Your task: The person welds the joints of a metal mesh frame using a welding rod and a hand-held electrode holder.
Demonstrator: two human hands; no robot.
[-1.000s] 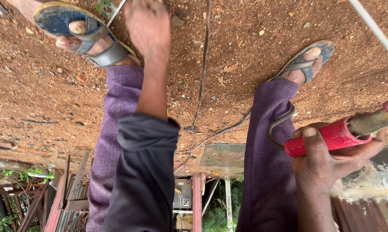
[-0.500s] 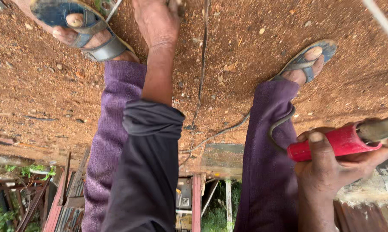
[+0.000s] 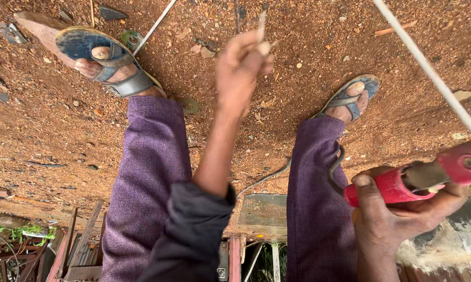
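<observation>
My left hand (image 3: 240, 68), its arm in a dark rolled sleeve, reaches down between my legs and pinches a short thin piece of wire or stick (image 3: 261, 30); the hand is blurred. At the lower right, my right hand (image 3: 397, 219) grips the red handle of a cutting tool (image 3: 402, 185). A long pale rod (image 3: 428, 68) runs from the top right down to the tool's head. I wear purple trousers (image 3: 152, 167) and blue sandals (image 3: 102, 55).
The ground is reddish gravelly soil (image 3: 47, 130) with small stones. A thin dark wire (image 3: 264, 178) lies between my feet. A second pale rod (image 3: 154, 23) lies by one sandal. Wooden planks and metal frames (image 3: 68, 250) sit along the lower edge.
My left hand has come off the soil and moved right and nearer, now pinching a short thin piece. My right hand with the red tool has stayed roughly in place.
</observation>
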